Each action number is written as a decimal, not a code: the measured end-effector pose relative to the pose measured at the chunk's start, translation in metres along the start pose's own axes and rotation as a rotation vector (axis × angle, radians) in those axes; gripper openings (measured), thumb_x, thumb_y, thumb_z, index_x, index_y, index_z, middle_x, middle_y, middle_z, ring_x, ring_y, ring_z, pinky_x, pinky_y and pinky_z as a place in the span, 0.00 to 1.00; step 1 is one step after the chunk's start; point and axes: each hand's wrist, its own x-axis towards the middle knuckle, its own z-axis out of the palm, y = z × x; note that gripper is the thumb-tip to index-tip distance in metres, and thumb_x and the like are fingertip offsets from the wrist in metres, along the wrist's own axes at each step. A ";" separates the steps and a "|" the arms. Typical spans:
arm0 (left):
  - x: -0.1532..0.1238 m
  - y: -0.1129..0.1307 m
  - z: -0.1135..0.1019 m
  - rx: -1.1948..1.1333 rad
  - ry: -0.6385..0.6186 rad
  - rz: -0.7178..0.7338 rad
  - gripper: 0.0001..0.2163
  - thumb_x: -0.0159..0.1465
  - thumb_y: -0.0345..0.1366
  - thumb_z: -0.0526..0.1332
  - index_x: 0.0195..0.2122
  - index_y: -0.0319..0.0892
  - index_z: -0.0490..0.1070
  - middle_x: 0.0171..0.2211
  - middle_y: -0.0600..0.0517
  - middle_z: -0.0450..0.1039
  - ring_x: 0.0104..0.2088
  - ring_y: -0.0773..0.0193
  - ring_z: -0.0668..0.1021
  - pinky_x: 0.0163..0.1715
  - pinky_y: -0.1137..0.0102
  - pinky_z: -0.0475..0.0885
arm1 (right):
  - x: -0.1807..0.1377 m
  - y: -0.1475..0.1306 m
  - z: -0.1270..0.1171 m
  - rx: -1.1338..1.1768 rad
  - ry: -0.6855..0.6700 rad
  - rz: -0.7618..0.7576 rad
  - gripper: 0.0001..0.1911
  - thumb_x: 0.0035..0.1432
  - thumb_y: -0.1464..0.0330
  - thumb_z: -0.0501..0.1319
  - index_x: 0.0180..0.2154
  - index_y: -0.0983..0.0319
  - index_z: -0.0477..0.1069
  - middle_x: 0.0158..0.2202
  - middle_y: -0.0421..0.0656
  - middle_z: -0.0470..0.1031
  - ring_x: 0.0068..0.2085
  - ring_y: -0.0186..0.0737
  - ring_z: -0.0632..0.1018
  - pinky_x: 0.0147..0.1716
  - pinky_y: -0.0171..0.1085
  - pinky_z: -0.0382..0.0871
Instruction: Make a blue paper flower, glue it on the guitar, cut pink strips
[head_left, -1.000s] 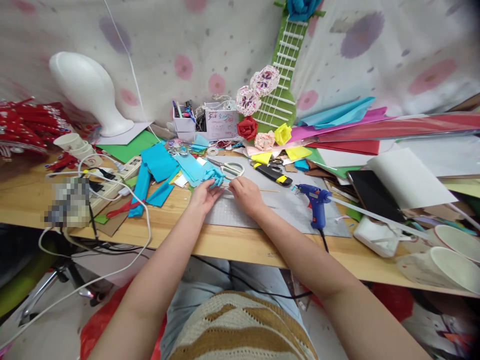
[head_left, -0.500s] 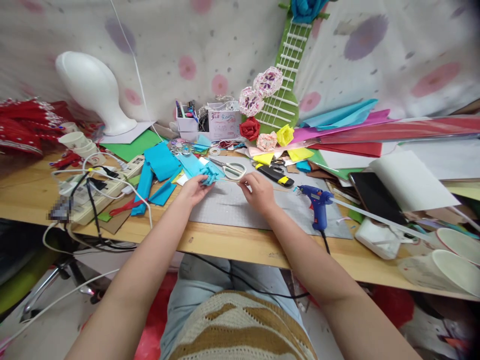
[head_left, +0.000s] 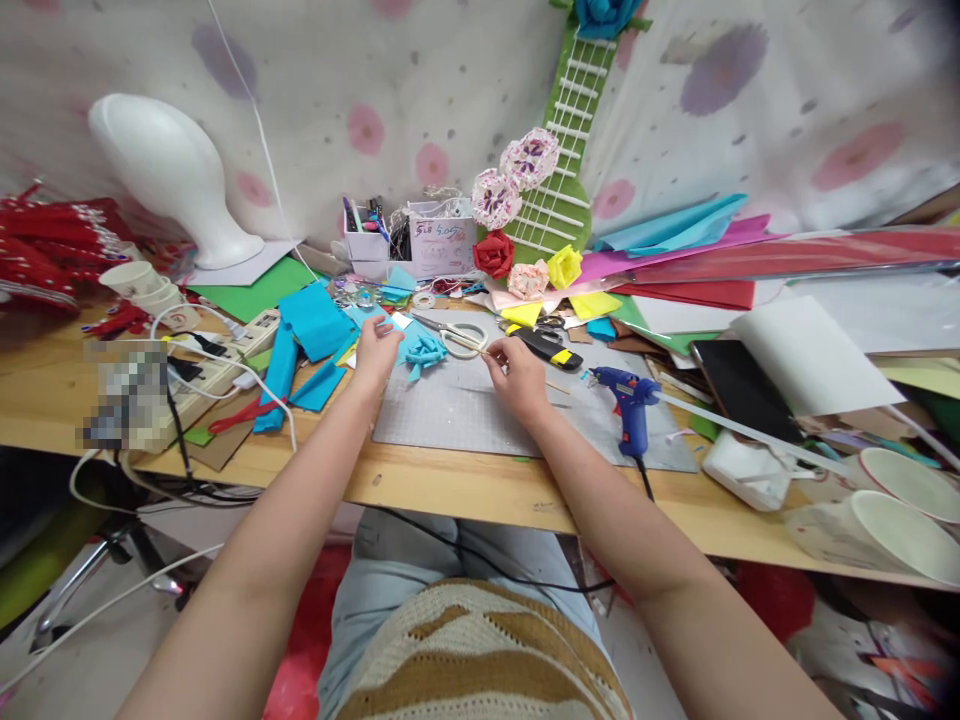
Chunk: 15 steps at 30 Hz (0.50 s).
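My left hand (head_left: 377, 350) is open and holds nothing, its fingers apart over the blue paper at the mat's far left corner. Just right of it, small blue paper pieces (head_left: 424, 352) lie bunched on the grey cutting mat (head_left: 442, 415). My right hand (head_left: 517, 378) pinches a thin wooden stick (head_left: 557, 388), whose end shows to the right of the hand. Scissors (head_left: 465, 341) with pale handles rest between the hands. A black and yellow utility knife (head_left: 553, 350) lies beyond my right hand. Further right is a blue glue gun (head_left: 631, 405).
Blue crepe paper (head_left: 315, 320) and a power strip (head_left: 217, 370) with tangled cables lie left. At the back stand a pen box (head_left: 369, 245) and a green guitar-shaped decoration (head_left: 559, 200) with paper flowers. Paper cups (head_left: 900, 530) stand at the right front edge.
My left hand has let go of the blue paper pieces, which now lie on the mat, and has moved left and away with fingers spread. My right hand stays nearly in place.
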 end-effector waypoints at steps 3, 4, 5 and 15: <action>-0.003 -0.017 -0.011 -0.050 0.049 0.121 0.17 0.47 0.21 0.56 0.36 0.46 0.65 0.37 0.54 0.69 0.38 0.69 0.73 0.38 0.75 0.66 | -0.001 -0.002 0.001 -0.051 -0.059 0.024 0.06 0.59 0.68 0.52 0.35 0.62 0.66 0.34 0.44 0.70 0.33 0.36 0.71 0.32 0.34 0.61; -0.007 -0.023 -0.016 -0.055 0.016 0.149 0.17 0.47 0.20 0.55 0.36 0.46 0.65 0.37 0.55 0.69 0.36 0.70 0.74 0.36 0.76 0.66 | -0.001 -0.002 0.001 -0.069 -0.080 0.029 0.07 0.59 0.68 0.52 0.35 0.62 0.66 0.34 0.44 0.71 0.33 0.37 0.71 0.32 0.34 0.61; -0.012 -0.029 -0.021 -0.037 -0.024 0.187 0.18 0.46 0.19 0.55 0.36 0.46 0.65 0.37 0.55 0.69 0.34 0.70 0.73 0.35 0.76 0.66 | -0.002 -0.003 0.001 -0.082 -0.102 0.030 0.07 0.60 0.68 0.51 0.36 0.62 0.66 0.35 0.44 0.71 0.34 0.37 0.72 0.31 0.34 0.60; -0.050 -0.039 -0.016 0.378 -0.305 0.399 0.18 0.50 0.27 0.62 0.42 0.47 0.63 0.28 0.57 0.68 0.28 0.66 0.70 0.33 0.73 0.62 | -0.004 -0.016 0.013 -0.164 -0.242 0.009 0.06 0.59 0.67 0.55 0.34 0.60 0.69 0.35 0.43 0.73 0.35 0.38 0.71 0.29 0.34 0.56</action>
